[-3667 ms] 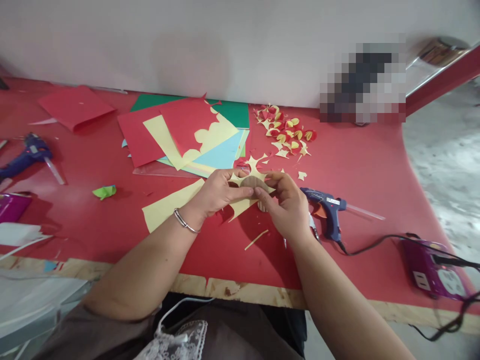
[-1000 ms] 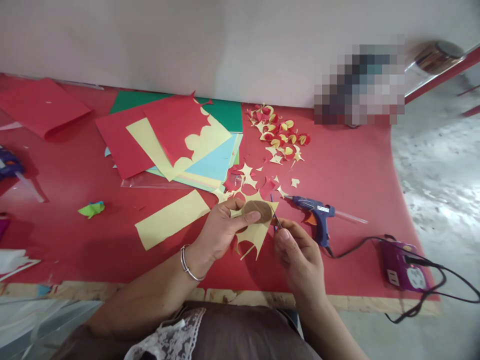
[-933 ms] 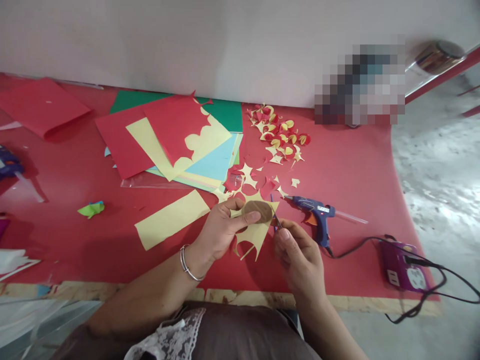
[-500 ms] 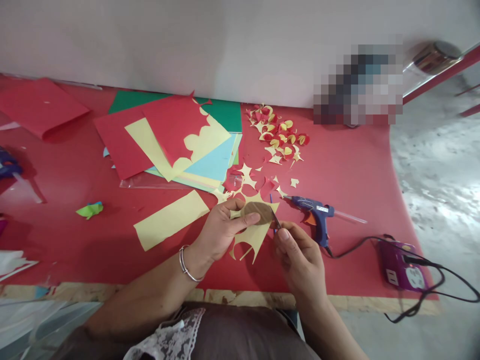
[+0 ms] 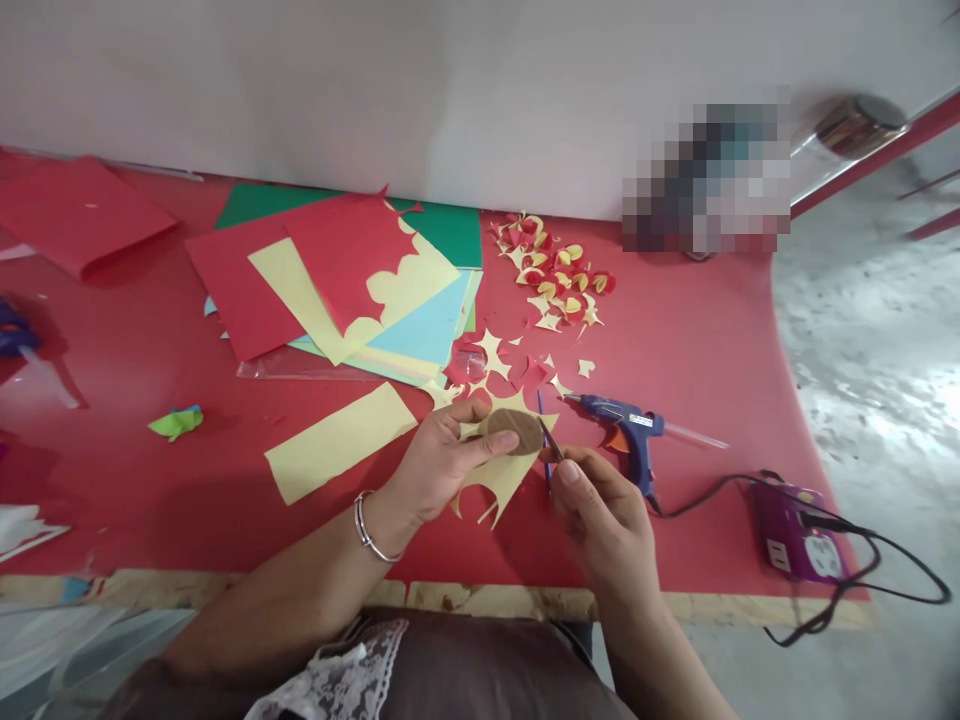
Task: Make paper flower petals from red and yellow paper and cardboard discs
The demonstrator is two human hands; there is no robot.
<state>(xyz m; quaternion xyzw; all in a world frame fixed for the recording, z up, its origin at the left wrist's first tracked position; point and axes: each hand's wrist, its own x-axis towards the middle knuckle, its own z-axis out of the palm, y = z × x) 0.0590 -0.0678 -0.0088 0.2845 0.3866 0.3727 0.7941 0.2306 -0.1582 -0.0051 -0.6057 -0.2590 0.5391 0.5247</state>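
My left hand (image 5: 457, 448) is closed on a round brown disc (image 5: 525, 428), thumb on top, pressing it against a piece of yellow paper (image 5: 499, 478). Curved bites and sharp points mark that paper's edges. At the disc's right rim is the tip of a thin dark pointed tool (image 5: 553, 445); my right hand (image 5: 600, 505) pinches it, and its exact kind is not clear. Partly behind the tool lies a thin blue stick (image 5: 541, 402). Red and yellow paper scraps (image 5: 492, 352) are scattered just beyond my hands.
A blue glue gun (image 5: 626, 420) lies right, its cord near a purple box (image 5: 799, 530). Stacked coloured sheets (image 5: 420, 325) and a yellow strip (image 5: 341, 443) are left. Small red-and-yellow folded pieces (image 5: 566, 275) sit toward the wall. Another glue gun (image 5: 15, 330) is far left.
The yellow paper has tilted slightly under the disc, its lower points shifting left. Both hands keep their grip, and the whole view has moved a little.
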